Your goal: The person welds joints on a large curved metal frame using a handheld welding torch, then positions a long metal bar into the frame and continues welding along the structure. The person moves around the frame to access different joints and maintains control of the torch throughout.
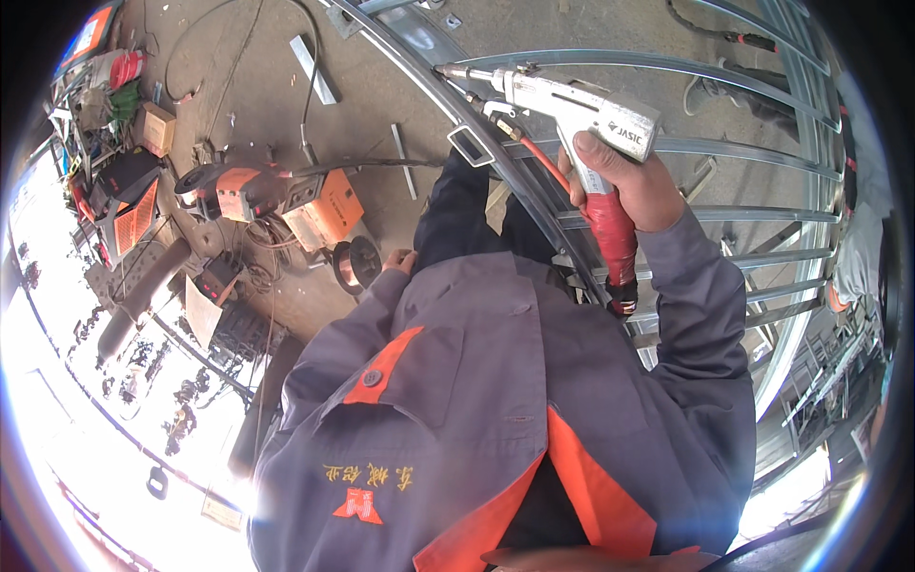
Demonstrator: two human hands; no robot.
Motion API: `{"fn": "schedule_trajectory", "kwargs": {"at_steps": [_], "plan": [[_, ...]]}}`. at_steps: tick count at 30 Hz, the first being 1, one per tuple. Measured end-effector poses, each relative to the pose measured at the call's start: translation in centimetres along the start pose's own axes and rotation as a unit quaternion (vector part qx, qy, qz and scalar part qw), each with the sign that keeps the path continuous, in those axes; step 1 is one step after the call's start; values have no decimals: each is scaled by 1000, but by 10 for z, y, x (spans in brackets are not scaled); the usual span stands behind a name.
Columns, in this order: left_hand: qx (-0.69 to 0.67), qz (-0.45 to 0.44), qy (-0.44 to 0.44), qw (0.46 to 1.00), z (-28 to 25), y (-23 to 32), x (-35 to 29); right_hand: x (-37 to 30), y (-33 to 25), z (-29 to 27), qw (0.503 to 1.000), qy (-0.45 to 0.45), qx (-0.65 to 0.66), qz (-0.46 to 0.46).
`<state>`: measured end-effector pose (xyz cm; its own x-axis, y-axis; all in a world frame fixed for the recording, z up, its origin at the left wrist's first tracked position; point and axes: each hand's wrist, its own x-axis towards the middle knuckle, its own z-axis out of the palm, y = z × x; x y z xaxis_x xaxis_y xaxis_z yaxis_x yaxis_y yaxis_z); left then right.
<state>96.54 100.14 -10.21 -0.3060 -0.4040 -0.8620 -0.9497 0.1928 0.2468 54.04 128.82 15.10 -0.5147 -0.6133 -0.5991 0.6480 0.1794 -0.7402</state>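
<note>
My right hand (629, 181) is wrapped round the grip of a pistol-shaped welding gun (581, 107), pale metal with red wrapping below. Its nozzle points left, and the tip is at a long grey metal rail (448, 100) of a frame, though I cannot tell whether it touches. An orange-red hose (545, 164) runs beside the grip. A small rectangular ring (471, 146) sits against the rail below the nozzle. My left hand (400, 261) is down by my dark trouser leg, apart from the gun, with most of its fingers hidden.
Curved-looking metal bars (724, 148) of the frame spread to the right. Left of me on the concrete floor are an orange machine (324, 210), a wire spool (356, 266) and cables. Loose metal strips (313, 70) lie farther off. Another person's shoe (701, 95) shows beyond the bars.
</note>
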Motion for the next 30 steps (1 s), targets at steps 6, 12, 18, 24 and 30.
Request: {"fn": "schedule_trajectory", "kwargs": {"at_steps": [6,12,18,24,30], "plan": [[-5,-11,-13,1000,-2,0,4,2,1,-1,1000,-3,-8,-3],[-18,-14,-19,1000,-3,4,7,2,-2,1,1000,7,-7,1],[-15,-4,-7,1000,-2,6,5,2,-3,2,1000,3,0,1],[0,6,-12,1000,-1,3,11,-1,-4,2,1000,4,-11,4],[-5,-8,-15,1000,-3,12,5,-3,-2,1,1000,0,-17,-1]]}}
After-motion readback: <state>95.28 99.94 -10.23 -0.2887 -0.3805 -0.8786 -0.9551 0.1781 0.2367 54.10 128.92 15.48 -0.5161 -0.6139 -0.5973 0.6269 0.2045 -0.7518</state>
